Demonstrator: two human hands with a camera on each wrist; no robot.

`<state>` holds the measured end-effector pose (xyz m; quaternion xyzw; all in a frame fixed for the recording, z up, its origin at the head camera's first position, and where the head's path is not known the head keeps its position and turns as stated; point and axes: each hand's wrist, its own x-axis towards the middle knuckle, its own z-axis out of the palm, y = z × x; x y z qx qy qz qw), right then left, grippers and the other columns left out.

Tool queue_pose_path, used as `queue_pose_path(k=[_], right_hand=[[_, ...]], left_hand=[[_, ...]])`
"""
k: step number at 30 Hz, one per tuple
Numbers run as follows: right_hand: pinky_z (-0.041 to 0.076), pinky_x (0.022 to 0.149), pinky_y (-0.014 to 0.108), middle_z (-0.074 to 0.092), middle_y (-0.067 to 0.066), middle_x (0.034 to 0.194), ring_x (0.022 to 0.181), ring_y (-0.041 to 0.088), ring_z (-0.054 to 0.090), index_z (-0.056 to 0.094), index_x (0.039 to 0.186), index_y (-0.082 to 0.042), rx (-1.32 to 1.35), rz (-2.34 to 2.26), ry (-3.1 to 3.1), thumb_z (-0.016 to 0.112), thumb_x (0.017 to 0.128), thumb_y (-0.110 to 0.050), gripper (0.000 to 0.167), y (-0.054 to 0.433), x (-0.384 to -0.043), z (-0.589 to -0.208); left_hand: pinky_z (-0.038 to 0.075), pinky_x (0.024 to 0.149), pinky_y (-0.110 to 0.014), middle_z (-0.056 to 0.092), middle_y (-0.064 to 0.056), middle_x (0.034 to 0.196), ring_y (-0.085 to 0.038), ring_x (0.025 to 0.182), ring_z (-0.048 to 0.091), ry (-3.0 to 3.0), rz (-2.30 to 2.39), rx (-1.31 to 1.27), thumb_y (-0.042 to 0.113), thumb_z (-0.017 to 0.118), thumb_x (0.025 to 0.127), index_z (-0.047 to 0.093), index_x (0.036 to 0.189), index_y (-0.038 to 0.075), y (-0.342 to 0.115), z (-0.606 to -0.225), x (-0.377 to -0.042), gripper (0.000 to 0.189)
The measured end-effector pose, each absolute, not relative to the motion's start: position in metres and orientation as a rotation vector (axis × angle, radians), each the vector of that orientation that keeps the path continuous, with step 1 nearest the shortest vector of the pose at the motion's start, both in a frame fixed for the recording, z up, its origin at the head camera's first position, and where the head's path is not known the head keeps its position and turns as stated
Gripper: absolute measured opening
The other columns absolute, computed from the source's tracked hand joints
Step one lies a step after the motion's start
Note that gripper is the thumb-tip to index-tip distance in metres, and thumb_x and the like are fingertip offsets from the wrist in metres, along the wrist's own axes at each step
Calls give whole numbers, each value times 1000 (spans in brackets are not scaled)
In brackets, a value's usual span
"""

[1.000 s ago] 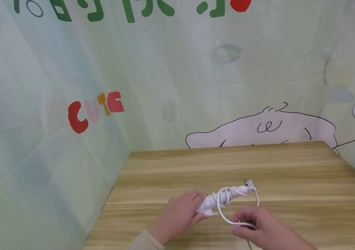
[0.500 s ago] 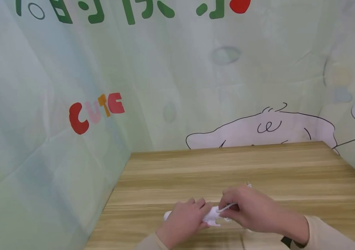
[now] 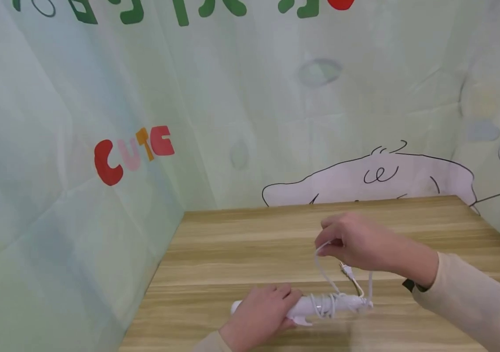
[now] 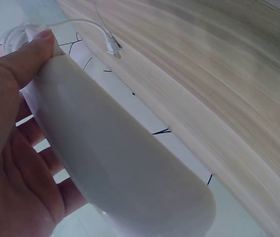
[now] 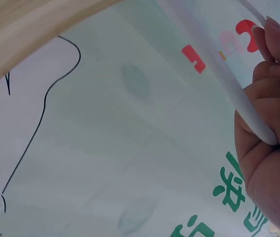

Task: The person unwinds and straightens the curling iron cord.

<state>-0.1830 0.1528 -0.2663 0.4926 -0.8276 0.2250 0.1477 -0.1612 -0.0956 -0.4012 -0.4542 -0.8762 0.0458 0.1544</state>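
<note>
My left hand (image 3: 262, 313) grips a white wand-shaped electric appliance (image 3: 304, 307) that looks like a curling iron, lying roughly level above the wooden table. A small tab juts from its underside beside the fingers. Its smooth, wide end (image 4: 120, 148) fills the left wrist view, with the thumb along the top. White cord is wound in several loops (image 3: 324, 305) round the handle to the right. Up and to the right, my right hand (image 3: 357, 242) pinches a raised stretch of cord (image 5: 224, 79) between thumb and fingers. The two-pin plug (image 3: 346, 270) sticks up near the handle's end.
The wood-grain table (image 3: 232, 239) reaches back to a pale green printed cloth (image 3: 241, 98) that hangs behind and at both sides. Red and pink letters (image 3: 109, 162) are printed on its left part. A dark band (image 3: 408, 285) shows at the right wrist.
My right hand moved from below the handle, across it, then up and back, lifting the cord. The left hand still grips the appliance, which dropped nearer and turned more level.
</note>
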Motion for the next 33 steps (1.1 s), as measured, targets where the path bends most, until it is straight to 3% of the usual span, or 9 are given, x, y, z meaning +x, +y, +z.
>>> queue_pose_path(k=[3, 9, 12, 17, 22, 29, 33], right_hand=[[41, 53, 20, 42, -16, 67, 60, -4, 39, 73, 79, -13, 1414, 595, -2433, 77, 83, -3, 12, 157, -184, -262], [32, 52, 20, 29, -16, 63, 59, -2, 28, 47, 61, -21, 1357, 462, -2600, 75, 83, -1, 41, 165, -184, -255], [31, 53, 21, 28, -15, 63, 59, -1, 27, 42, 60, -21, 1342, 393, -2594, 75, 82, 0, 45, 169, -188, -257], [38, 53, 22, 36, -16, 64, 58, -2, 32, 59, 66, -20, 1291, 363, -2501, 80, 80, -5, 29, 180, -203, -259], [43, 54, 21, 45, -17, 67, 59, -4, 41, 72, 77, -15, 1329, 546, -2456, 80, 81, -6, 13, 187, -225, -279], [43, 56, 21, 53, -18, 68, 63, -4, 47, 75, 78, -16, 1373, 688, -2460, 80, 82, -16, 6, 175, -244, -352], [39, 54, 17, 49, -19, 68, 62, -5, 43, 76, 81, -20, 1449, 698, -2512, 77, 85, -19, 4, 164, -236, -401]], left_hand=[[40, 52, -20, 61, 10, 97, -4, 75, 57, -2496, 148, -1279, 50, 71, 86, 62, 114, 22, -99, -403, -160, 41], [35, 48, -21, 58, 11, 85, -3, 64, 51, -2551, 139, -1209, 51, 71, 85, 61, 101, 19, -99, -406, -160, 38], [35, 47, -21, 55, 11, 79, -2, 61, 49, -2577, 154, -1214, 51, 74, 83, 62, 97, 19, -98, -406, -161, 37], [38, 52, -17, 56, 14, 82, 1, 65, 48, -2526, 106, -1400, 47, 78, 80, 64, 100, 24, -95, -399, -162, 34], [36, 61, -12, 56, 16, 89, 1, 72, 48, -2459, -39, -1706, 39, 77, 80, 64, 112, 27, -100, -387, -158, 37], [40, 85, -10, 61, 11, 117, 1, 100, 55, -2403, -314, -1871, 35, 65, 91, 58, 136, 21, -101, -378, -147, 48], [39, 84, -9, 57, 13, 117, 6, 97, 50, -2419, -555, -1757, 36, 65, 94, 56, 135, 22, -101, -372, -143, 44]])
